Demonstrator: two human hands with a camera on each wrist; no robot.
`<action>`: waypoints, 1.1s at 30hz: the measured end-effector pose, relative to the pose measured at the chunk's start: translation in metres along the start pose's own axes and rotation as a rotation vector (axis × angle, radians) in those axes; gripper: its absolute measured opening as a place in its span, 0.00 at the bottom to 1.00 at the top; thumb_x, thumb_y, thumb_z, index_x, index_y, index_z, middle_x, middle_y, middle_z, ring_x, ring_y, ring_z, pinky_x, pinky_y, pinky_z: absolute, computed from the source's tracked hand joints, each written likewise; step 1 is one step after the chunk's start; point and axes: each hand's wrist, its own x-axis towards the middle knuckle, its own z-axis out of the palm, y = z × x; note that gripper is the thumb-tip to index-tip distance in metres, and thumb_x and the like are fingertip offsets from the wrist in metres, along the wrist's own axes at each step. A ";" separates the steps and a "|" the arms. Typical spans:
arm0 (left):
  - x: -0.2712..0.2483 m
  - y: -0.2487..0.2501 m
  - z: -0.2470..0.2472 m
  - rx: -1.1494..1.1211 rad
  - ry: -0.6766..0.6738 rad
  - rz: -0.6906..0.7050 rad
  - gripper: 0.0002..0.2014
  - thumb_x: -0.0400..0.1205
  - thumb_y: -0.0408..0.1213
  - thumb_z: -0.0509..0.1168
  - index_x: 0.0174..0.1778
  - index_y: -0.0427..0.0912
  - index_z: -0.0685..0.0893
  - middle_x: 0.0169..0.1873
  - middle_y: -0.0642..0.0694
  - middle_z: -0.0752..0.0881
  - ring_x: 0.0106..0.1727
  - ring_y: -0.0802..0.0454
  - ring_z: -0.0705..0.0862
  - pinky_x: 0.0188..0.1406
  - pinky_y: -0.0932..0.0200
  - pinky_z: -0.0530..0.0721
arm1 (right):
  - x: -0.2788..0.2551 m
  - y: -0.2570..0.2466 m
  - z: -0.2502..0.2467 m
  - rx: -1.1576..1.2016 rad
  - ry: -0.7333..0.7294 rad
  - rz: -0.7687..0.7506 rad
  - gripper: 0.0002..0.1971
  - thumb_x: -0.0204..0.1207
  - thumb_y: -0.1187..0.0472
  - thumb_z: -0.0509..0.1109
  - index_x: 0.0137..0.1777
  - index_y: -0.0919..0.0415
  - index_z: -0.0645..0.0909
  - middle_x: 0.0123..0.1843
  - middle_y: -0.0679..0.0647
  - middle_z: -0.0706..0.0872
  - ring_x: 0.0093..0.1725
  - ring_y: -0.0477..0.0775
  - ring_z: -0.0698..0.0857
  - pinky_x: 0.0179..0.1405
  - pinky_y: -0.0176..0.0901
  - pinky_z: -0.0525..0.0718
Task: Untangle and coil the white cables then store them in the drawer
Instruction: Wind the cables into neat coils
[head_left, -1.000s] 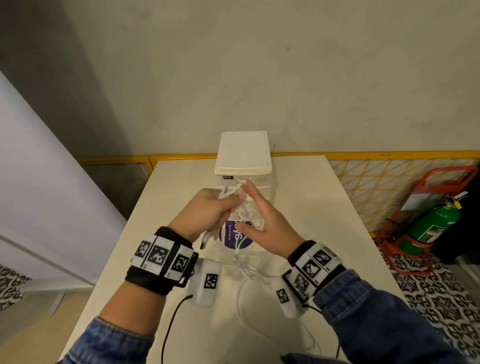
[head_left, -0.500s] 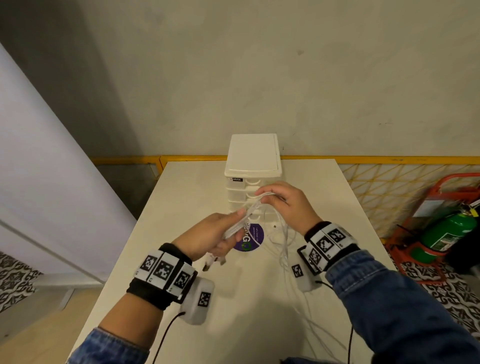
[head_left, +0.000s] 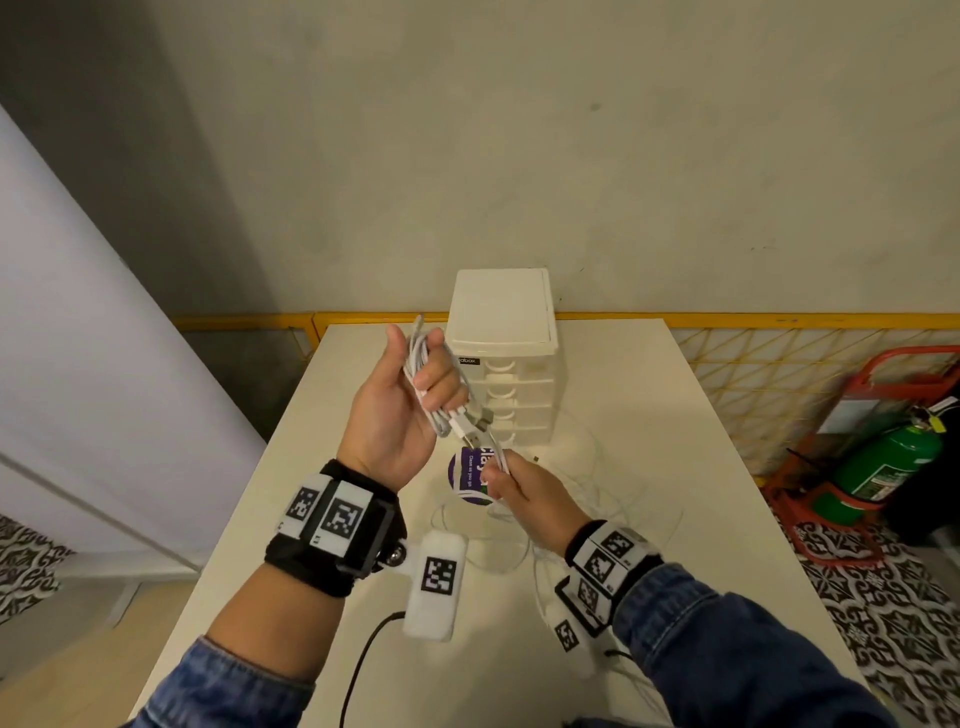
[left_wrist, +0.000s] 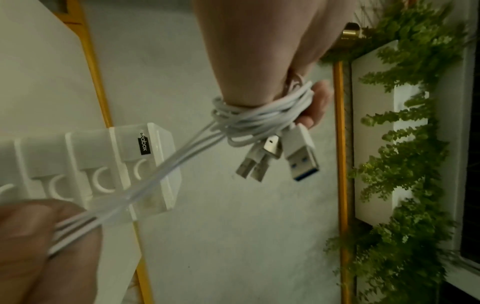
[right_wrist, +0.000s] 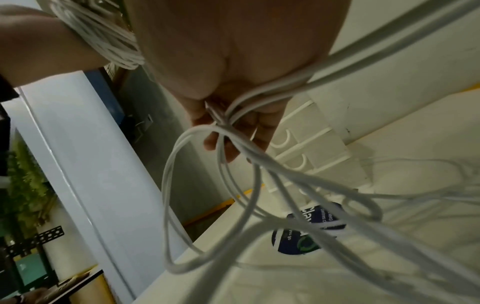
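Drawers (head_left: 511, 402) all pushed in – left hand (head_left: 402, 410) clutches coiled white cables (head_left: 441, 410), right hand (head_left: 514, 488) pinches trailing strands.

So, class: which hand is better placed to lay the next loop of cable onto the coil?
Right. The right hand pinches the slack strands leading up to the coil; the left hand grips the coil and plugs.
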 end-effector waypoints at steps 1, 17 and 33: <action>0.002 -0.001 0.001 0.011 0.033 0.039 0.22 0.84 0.54 0.47 0.44 0.41 0.77 0.21 0.54 0.71 0.20 0.59 0.69 0.26 0.66 0.72 | -0.001 -0.001 0.000 -0.009 -0.013 -0.005 0.08 0.83 0.56 0.56 0.47 0.56 0.75 0.40 0.49 0.82 0.41 0.51 0.81 0.44 0.43 0.76; -0.003 -0.043 -0.040 1.620 0.085 -0.068 0.18 0.86 0.42 0.56 0.30 0.39 0.68 0.23 0.46 0.70 0.24 0.52 0.69 0.30 0.50 0.69 | -0.005 -0.032 -0.022 -0.309 -0.125 -0.319 0.13 0.78 0.49 0.63 0.52 0.54 0.84 0.42 0.57 0.88 0.42 0.56 0.84 0.42 0.49 0.81; -0.008 -0.044 -0.031 1.365 0.199 -0.385 0.28 0.79 0.59 0.59 0.40 0.32 0.82 0.28 0.45 0.82 0.21 0.62 0.78 0.23 0.70 0.75 | -0.012 -0.040 -0.043 -0.102 -0.008 -0.226 0.11 0.61 0.46 0.79 0.40 0.48 0.86 0.36 0.44 0.86 0.34 0.41 0.80 0.34 0.30 0.73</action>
